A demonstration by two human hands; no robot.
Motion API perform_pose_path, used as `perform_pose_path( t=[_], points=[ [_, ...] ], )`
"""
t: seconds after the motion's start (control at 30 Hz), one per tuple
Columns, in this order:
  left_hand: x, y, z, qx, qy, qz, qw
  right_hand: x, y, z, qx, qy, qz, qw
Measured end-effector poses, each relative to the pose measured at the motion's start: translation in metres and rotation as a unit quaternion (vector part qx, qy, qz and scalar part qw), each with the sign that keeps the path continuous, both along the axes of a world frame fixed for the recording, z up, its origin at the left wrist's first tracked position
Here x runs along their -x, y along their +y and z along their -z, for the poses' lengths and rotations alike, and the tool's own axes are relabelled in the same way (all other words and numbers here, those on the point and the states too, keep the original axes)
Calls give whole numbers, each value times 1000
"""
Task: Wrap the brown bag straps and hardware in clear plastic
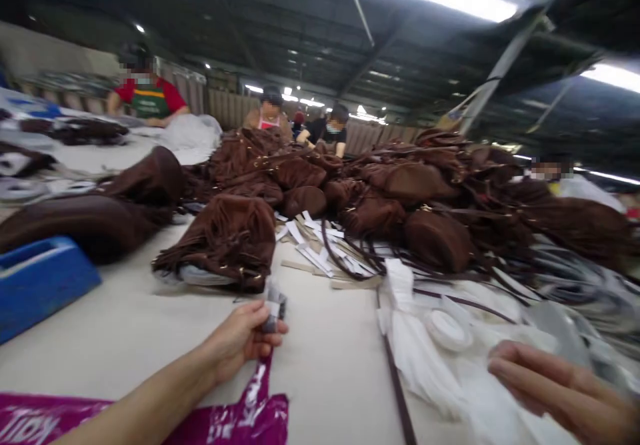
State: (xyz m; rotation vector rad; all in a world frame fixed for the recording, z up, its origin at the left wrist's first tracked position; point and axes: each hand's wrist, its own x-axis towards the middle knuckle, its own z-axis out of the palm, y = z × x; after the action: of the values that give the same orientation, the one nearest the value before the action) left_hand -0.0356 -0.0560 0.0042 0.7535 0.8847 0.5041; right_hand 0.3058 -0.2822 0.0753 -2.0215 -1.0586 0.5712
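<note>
Nearest my camera, at the lower right of the frame, is the right hand, its fingers blurred and drawn close together by crumpled white plastic; I cannot tell whether they grip anything. Left of lower centre, the left hand pinches a small clear and grey packet between thumb and fingers, just below a brown bag. A purple plastic bag lies along the lower left; its upper tip reaches the left fingers, and I cannot tell whether they hold it too. For sound handling, I judge that the pinch should be light and near the packet's edge, with its face unobstructed and clear of the brown bag's folds. I would separate the white plastic from the dark strap beside it, since the two could snag.
</note>
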Motion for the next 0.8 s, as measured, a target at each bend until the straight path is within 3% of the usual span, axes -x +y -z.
perform_pose_path(
  t=[0.1, 0.2, 0.33, 0.47, 0.63, 0.8],
  points=[
    [3, 0, 7, -24, 5, 4, 1000, 84, 61, -2, 39, 160, -202, 966],
    [-1, -7, 9, -57, -8, 8, 998, 157, 116, -2, 5, 233, -305, 923],
    [0, -11, 10, -91, -53, 17, 994, 186, 162, 16, -6, 273, -373, 887],
    [3, -9, 14, -88, -62, 19, 994, 182, 175, 34, 25, 314, -369, 874],
    [5, -5, 17, -80, -71, 30, 994, 176, 179, 38, 8, 366, -348, 863],
    [5, -3, 17, -50, -76, 23, 996, 175, 174, 39, -44, 481, -231, 845]
  ],
)
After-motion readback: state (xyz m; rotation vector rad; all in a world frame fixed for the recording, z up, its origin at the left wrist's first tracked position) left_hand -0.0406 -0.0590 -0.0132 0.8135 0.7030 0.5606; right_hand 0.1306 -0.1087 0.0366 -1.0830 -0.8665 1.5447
